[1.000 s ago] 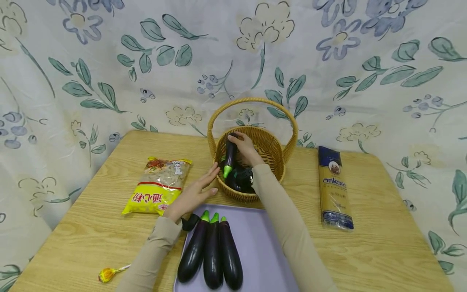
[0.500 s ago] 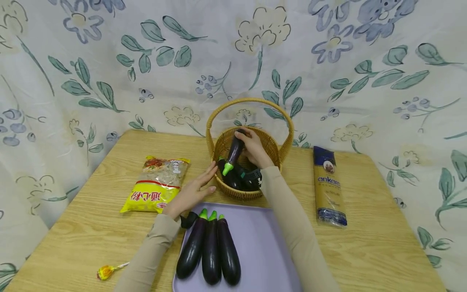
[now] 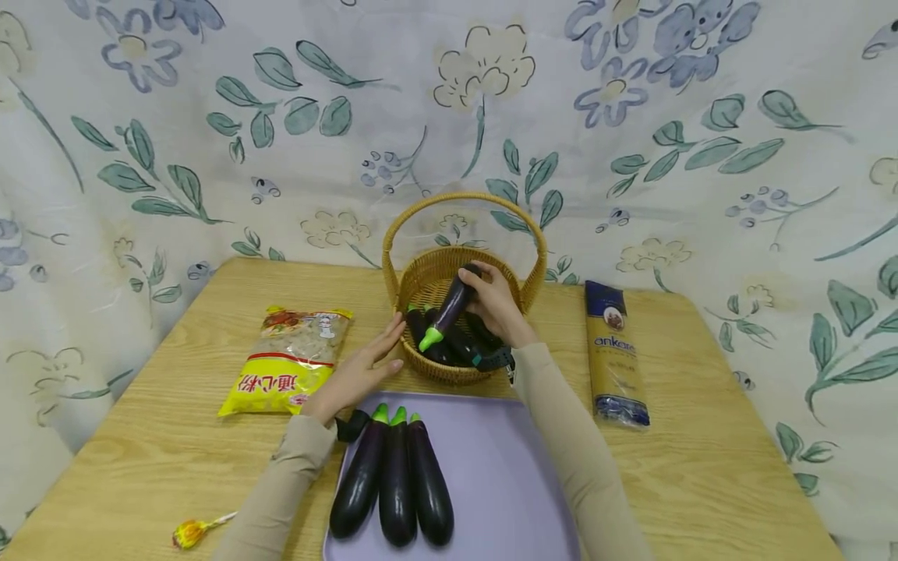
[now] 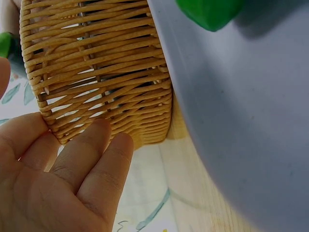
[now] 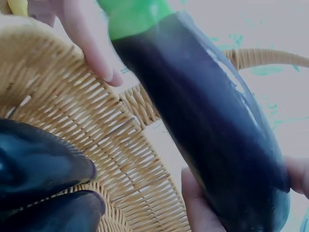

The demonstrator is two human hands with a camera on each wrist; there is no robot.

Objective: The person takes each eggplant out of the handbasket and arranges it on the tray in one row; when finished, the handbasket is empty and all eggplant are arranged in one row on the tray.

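My right hand [image 3: 494, 300] grips an eggplant [image 3: 452, 308] by its rounded end, its green stem pointing down toward the front left. This eggplant [image 5: 203, 121] fills the middle of the right wrist view, tilted over the wicker basket [image 3: 459, 375]. More dark eggplants [image 5: 43, 162] lie inside the basket, partly covered by the hand and the held one. Against the basket's left side rests my left hand [image 3: 361, 370], fingers extended; in the left wrist view its fingers [image 4: 104, 169] touch the woven wall [image 4: 96, 72].
Three eggplants [image 3: 397, 483] lie side by side on a lilac tray [image 3: 498, 467] in front of the basket. A yellow pasta bag [image 3: 288, 362] is at the left, an ankara pasta pack [image 3: 617, 354] at the right. A lollipop [image 3: 196, 531] lies front left. The basket handle [image 3: 463, 196] arches overhead.
The right hand has lifted and tilted the eggplant, its top end moving right and toward me. More of the eggplants below now show. The left hand stays at the basket; the head view has shifted slightly.
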